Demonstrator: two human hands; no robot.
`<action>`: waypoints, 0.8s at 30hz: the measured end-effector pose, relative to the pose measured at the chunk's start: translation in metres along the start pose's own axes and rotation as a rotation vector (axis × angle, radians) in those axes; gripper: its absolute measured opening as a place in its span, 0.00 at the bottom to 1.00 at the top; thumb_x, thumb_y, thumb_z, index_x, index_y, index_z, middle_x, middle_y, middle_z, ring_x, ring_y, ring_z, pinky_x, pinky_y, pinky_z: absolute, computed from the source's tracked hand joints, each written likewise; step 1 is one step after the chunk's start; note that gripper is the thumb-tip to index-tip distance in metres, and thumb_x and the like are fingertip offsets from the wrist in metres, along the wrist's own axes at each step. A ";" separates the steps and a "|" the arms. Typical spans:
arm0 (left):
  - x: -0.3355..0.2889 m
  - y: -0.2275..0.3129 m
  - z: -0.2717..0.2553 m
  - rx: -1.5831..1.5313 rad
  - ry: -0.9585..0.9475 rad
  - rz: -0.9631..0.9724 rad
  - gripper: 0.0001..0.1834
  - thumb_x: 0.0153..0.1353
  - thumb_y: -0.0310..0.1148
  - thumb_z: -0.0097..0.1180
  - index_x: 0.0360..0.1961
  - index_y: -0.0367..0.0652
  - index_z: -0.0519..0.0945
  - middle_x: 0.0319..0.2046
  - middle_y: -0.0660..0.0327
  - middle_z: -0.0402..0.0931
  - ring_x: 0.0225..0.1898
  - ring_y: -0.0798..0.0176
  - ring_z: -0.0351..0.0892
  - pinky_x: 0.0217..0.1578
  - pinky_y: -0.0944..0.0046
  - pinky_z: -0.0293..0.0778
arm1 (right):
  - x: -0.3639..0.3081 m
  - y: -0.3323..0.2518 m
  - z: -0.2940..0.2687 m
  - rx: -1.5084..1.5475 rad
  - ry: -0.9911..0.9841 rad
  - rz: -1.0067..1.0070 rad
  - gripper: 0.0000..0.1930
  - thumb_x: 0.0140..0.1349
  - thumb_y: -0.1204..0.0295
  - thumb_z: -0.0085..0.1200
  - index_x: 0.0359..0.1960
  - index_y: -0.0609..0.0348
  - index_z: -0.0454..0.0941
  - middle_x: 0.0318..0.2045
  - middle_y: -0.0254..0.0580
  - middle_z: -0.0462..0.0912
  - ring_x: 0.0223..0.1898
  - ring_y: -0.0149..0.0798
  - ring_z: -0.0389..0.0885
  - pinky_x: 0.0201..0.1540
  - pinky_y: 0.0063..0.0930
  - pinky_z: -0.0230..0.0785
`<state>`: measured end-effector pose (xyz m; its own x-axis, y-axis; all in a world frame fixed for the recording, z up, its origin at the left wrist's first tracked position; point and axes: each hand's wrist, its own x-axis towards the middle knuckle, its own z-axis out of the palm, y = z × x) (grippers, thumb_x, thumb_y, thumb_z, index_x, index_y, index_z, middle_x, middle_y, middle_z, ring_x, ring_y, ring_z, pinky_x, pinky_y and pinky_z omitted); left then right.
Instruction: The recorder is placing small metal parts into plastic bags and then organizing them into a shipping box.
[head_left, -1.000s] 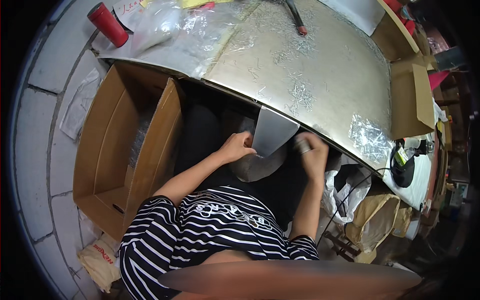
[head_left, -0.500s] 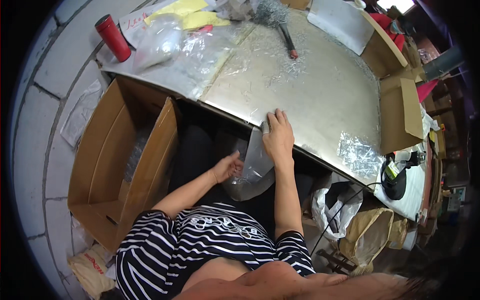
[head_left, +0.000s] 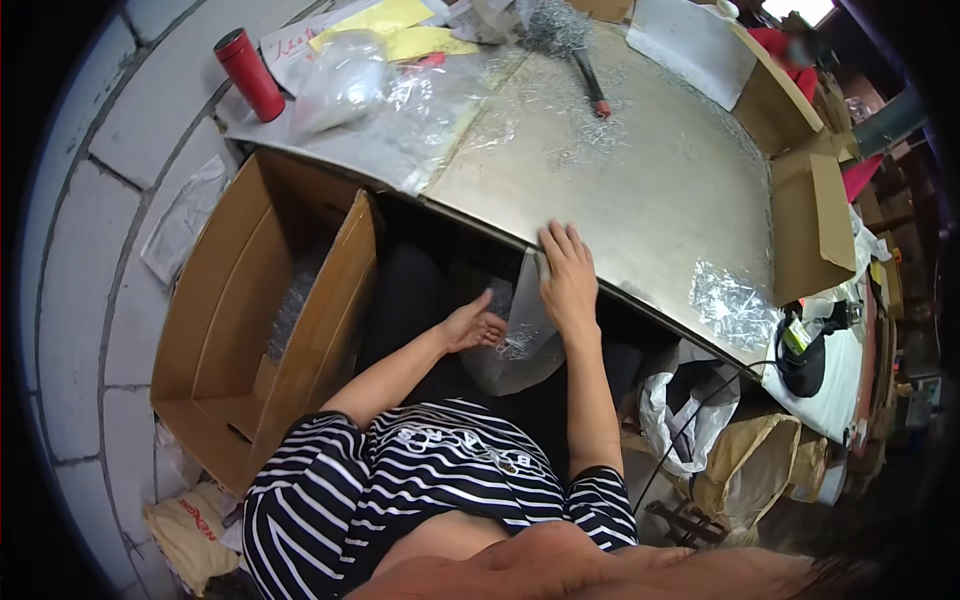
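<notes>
My right hand (head_left: 567,275) lies over the near edge of the metal-topped table (head_left: 640,210), fingers stretched forward and flat. Beside its thumb a smooth grey sheet (head_left: 536,310) hangs from the table edge and curves into a trough above my lap. My left hand (head_left: 474,326) is held over the left side of this trough, thumb raised apart from the fingers. Thin shiny wire-like bits (head_left: 514,342) lie in the trough by its fingertips. I see nothing held in either hand.
A tall cardboard box (head_left: 310,340) with shiny bits inside stands at my left. On the table are a heap of wire-like pieces (head_left: 556,30), a dark-handled tool (head_left: 590,85), plastic bags (head_left: 345,80) and a red cylinder (head_left: 248,75). Someone in red (head_left: 785,60) is at the far right.
My left hand has shifted right over the trough, and its fingers have opened out. My right hand stays at the table edge. The whole view has shifted slightly.
</notes>
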<state>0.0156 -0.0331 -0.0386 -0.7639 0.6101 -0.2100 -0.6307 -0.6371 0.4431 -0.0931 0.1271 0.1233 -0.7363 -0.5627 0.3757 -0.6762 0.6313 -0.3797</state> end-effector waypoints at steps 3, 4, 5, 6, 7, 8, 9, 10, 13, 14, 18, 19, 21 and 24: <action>0.002 -0.014 0.045 0.008 0.191 0.101 0.30 0.64 0.56 0.50 0.48 0.37 0.78 0.39 0.59 0.80 0.41 0.64 0.79 0.44 0.62 0.76 | -0.035 -0.018 -0.030 0.029 -0.027 0.007 0.21 0.53 0.82 0.49 0.51 0.59 0.76 0.58 0.46 0.73 0.64 0.51 0.66 0.65 0.45 0.57; 0.004 -0.025 0.023 0.122 0.009 0.140 0.27 0.64 0.50 0.54 0.53 0.37 0.75 0.44 0.59 0.80 0.45 0.62 0.79 0.49 0.56 0.75 | -0.043 -0.022 -0.037 0.025 -0.050 0.006 0.17 0.57 0.81 0.50 0.49 0.59 0.77 0.56 0.47 0.76 0.63 0.50 0.68 0.64 0.42 0.60; 0.007 -0.032 0.000 0.116 0.014 0.136 0.27 0.64 0.50 0.54 0.53 0.37 0.75 0.44 0.59 0.80 0.45 0.62 0.79 0.49 0.56 0.75 | -0.043 -0.022 -0.044 0.029 -0.057 0.009 0.17 0.57 0.81 0.50 0.49 0.59 0.77 0.56 0.47 0.76 0.63 0.50 0.68 0.64 0.42 0.60; 0.009 -0.030 -0.006 0.142 -0.011 0.125 0.27 0.64 0.49 0.53 0.54 0.38 0.74 0.46 0.57 0.79 0.48 0.60 0.78 0.51 0.53 0.75 | -0.051 -0.020 -0.050 0.140 -0.004 0.021 0.18 0.55 0.84 0.50 0.47 0.60 0.78 0.52 0.48 0.78 0.59 0.50 0.72 0.61 0.40 0.63; 0.009 -0.030 -0.009 0.162 -0.032 0.116 0.27 0.65 0.49 0.52 0.56 0.38 0.73 0.49 0.55 0.78 0.51 0.57 0.78 0.53 0.51 0.74 | -0.061 -0.020 -0.055 0.252 0.045 0.035 0.18 0.52 0.88 0.50 0.45 0.61 0.79 0.49 0.49 0.80 0.56 0.50 0.75 0.59 0.38 0.66; 0.002 -0.012 0.028 0.158 0.027 0.048 0.31 0.67 0.52 0.47 0.60 0.37 0.69 0.54 0.52 0.75 0.54 0.53 0.76 0.55 0.46 0.73 | -0.070 -0.015 -0.055 0.296 0.086 0.121 0.18 0.52 0.90 0.49 0.44 0.62 0.79 0.44 0.49 0.82 0.50 0.49 0.80 0.53 0.32 0.71; -0.002 -0.008 0.034 0.075 0.036 0.031 0.33 0.68 0.55 0.42 0.62 0.37 0.67 0.55 0.50 0.73 0.54 0.51 0.76 0.54 0.46 0.73 | -0.075 -0.015 -0.057 0.396 0.070 0.227 0.16 0.56 0.89 0.48 0.44 0.63 0.79 0.41 0.48 0.83 0.47 0.44 0.82 0.50 0.28 0.71; -0.001 -0.007 0.029 0.061 0.025 0.028 0.35 0.68 0.57 0.41 0.61 0.37 0.67 0.56 0.50 0.73 0.54 0.51 0.76 0.54 0.46 0.73 | -0.078 -0.011 -0.053 0.466 0.063 0.270 0.16 0.58 0.88 0.47 0.46 0.63 0.78 0.42 0.47 0.83 0.46 0.42 0.82 0.49 0.27 0.71; -0.002 -0.012 0.023 0.016 -0.001 0.033 0.34 0.67 0.56 0.43 0.60 0.37 0.68 0.54 0.52 0.74 0.53 0.54 0.77 0.52 0.49 0.75 | -0.094 -0.009 -0.027 0.605 0.107 0.374 0.17 0.61 0.88 0.46 0.51 0.63 0.75 0.45 0.47 0.81 0.47 0.38 0.81 0.49 0.26 0.71; -0.001 -0.013 0.023 -0.012 -0.010 0.057 0.31 0.67 0.53 0.47 0.59 0.36 0.69 0.53 0.53 0.75 0.51 0.56 0.78 0.50 0.52 0.77 | -0.097 -0.016 -0.021 0.612 0.103 0.340 0.21 0.60 0.89 0.45 0.54 0.62 0.73 0.48 0.50 0.79 0.47 0.42 0.80 0.50 0.28 0.71; -0.003 -0.011 0.043 0.382 0.093 0.093 0.27 0.60 0.40 0.60 0.57 0.36 0.71 0.47 0.55 0.77 0.44 0.62 0.80 0.42 0.61 0.81 | -0.113 -0.015 -0.013 0.344 -0.416 0.191 0.17 0.59 0.84 0.44 0.50 0.63 0.77 0.41 0.54 0.82 0.46 0.49 0.81 0.50 0.33 0.71; -0.003 -0.013 0.045 0.442 0.147 0.076 0.26 0.56 0.33 0.63 0.55 0.36 0.72 0.44 0.56 0.78 0.41 0.65 0.81 0.39 0.64 0.81 | -0.111 -0.015 -0.016 0.347 -0.415 0.191 0.17 0.59 0.84 0.44 0.50 0.63 0.77 0.41 0.54 0.82 0.46 0.49 0.81 0.50 0.33 0.71; 0.001 -0.017 0.048 0.500 0.203 0.057 0.26 0.52 0.27 0.65 0.53 0.36 0.73 0.40 0.58 0.79 0.38 0.67 0.81 0.36 0.67 0.81 | -0.106 -0.015 -0.018 0.648 -0.218 0.455 0.17 0.58 0.82 0.46 0.49 0.64 0.77 0.41 0.56 0.82 0.46 0.55 0.80 0.50 0.38 0.71; 0.007 -0.029 0.040 0.600 0.318 0.110 0.24 0.48 0.24 0.68 0.48 0.35 0.76 0.35 0.60 0.80 0.35 0.67 0.81 0.33 0.68 0.80 | -0.109 -0.015 -0.007 0.518 -0.307 0.314 0.16 0.58 0.80 0.48 0.47 0.63 0.78 0.41 0.56 0.82 0.45 0.56 0.80 0.50 0.39 0.71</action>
<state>0.0339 0.0082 -0.0175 -0.8801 0.3303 -0.3410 -0.4323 -0.2607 0.8632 -0.0032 0.1827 0.0940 -0.8211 -0.5689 -0.0469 -0.2967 0.4955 -0.8164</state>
